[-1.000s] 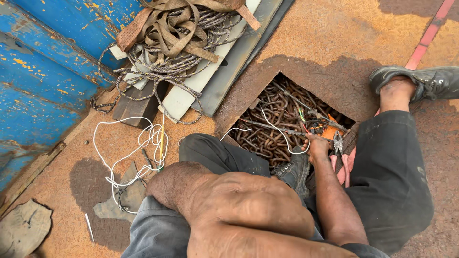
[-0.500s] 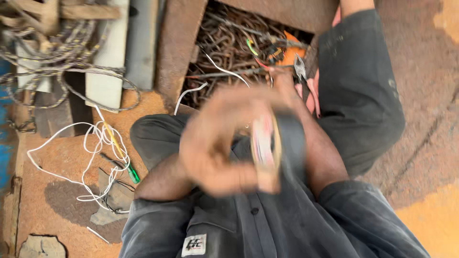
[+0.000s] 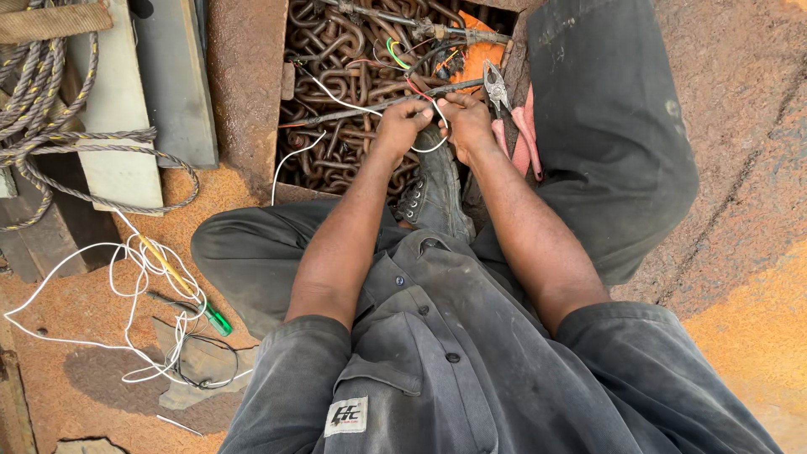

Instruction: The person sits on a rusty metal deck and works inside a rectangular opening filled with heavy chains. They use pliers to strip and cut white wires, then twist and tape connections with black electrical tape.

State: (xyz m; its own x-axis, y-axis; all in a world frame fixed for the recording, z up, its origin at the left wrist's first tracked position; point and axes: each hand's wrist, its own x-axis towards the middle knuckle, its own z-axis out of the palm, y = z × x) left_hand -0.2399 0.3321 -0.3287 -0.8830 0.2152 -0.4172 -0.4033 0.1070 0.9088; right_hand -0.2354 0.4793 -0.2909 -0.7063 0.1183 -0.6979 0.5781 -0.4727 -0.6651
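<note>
**Both hands on a white wire above a pit of rusty chain**

The person sat on a rusted metal deck (image 3: 740, 277), legs in dark grey work trousers, arms stretched toward the far side. The left hand (image 3: 402, 124) and the right hand (image 3: 465, 122) met close together, each pinched shut on a thin white wire (image 3: 433, 145) that looped just below the knuckles and trailed left over the chain. Under the hands lay a square opening filled with rusty chain (image 3: 336, 59), with coloured wires among the links at the far end. Pliers with pink handles (image 3: 513, 126) rested just right of the right hand, against the trouser leg. A black boot (image 3: 437, 193) sat directly near of the hands. At the near left, a tangle of white wire (image 3: 126, 286) and a green-handled screwdriver (image 3: 197, 307) lay on the deck; grey rope (image 3: 42, 126) lay at the far left.
</note>
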